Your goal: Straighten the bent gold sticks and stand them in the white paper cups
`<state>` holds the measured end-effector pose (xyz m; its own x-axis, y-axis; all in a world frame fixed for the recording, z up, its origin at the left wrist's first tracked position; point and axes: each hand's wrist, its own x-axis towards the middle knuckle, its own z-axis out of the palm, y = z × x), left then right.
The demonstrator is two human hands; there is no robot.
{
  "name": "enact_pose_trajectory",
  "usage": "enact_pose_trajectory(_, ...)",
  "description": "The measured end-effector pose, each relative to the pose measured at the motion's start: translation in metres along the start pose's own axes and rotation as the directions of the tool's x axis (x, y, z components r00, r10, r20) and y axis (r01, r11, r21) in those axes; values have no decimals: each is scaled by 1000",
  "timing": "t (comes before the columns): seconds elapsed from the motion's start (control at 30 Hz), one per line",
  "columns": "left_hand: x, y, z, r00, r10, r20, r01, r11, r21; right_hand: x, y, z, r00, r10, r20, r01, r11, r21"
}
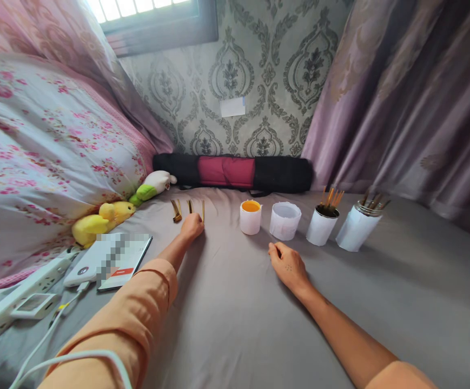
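Note:
My left hand (192,226) reaches down to the grey sheet among small groups of thin brownish sticks (176,210). Its fingers are closed and bent away from view, so what they hold, if anything, is hidden. My right hand (288,266) rests on the sheet with curled fingers, thumb against the forefinger, and nothing shows in it. Just beyond it stands a white-wrapped round tub (285,221). To the tub's left is a white cup with an orange inside (250,219). On the right, two white-wrapped containers, a can (322,227) and a jar (357,227), hold several thin sticks upright.
A long black and maroon bag (226,172) lies along the wall. At left are yellow plush toys (92,227), a white device (84,265), a tablet-like panel (135,267), a power strip (19,300) and a white cable (92,354) crossing near my left sleeve.

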<state>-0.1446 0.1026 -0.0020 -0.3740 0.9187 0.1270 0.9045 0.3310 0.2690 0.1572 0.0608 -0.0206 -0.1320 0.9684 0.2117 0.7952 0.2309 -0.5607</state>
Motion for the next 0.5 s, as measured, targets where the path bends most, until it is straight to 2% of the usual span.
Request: enact_pose_trajectory(0.5,1,-1,0,1000,-7,-2,7,1000,-13,-1,-2,-2,1000,6,6,-6,1000,-10)
